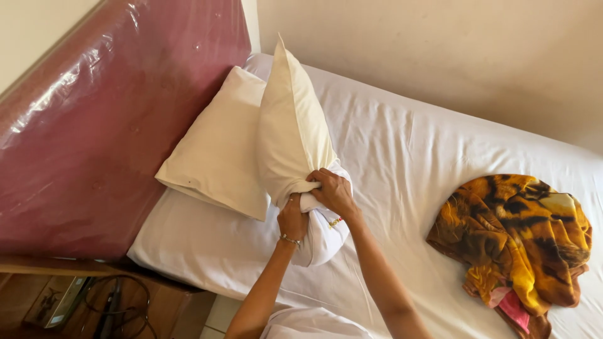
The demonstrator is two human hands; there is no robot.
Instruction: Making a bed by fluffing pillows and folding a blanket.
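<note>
Here, in the head view, a cream pillow (292,129) is held upright over the bed (402,150), its lower end bunched into the mouth of a white pillowcase (323,235) that hangs below the grip. The left hand (293,218) is closed around the gathered cloth at the pillow's neck, a thin bracelet showing at the wrist, and the right hand (334,191) is clamped over the same bunch from the other side, so both hands are gripping pillow and case together. Judged from this, the step would be done well if the case's opening were kept spread and even, the pillow's corners fed in squarely rather than twisted, and the fabric drawn along a little at a time. Just beside the held pillow, a second cream pillow (217,150) lies flat against the plastic-wrapped maroon headboard (107,125); the two are touching, which may crowd the work on that side. Well apart, on the white sheet, a crumpled orange and black patterned blanket (515,238) is left with a pink cloth peeping from beneath. At lower left a wooden bedside surface (157,301) carries a dark cable (119,295) and a flat device that cannot be made out
</note>
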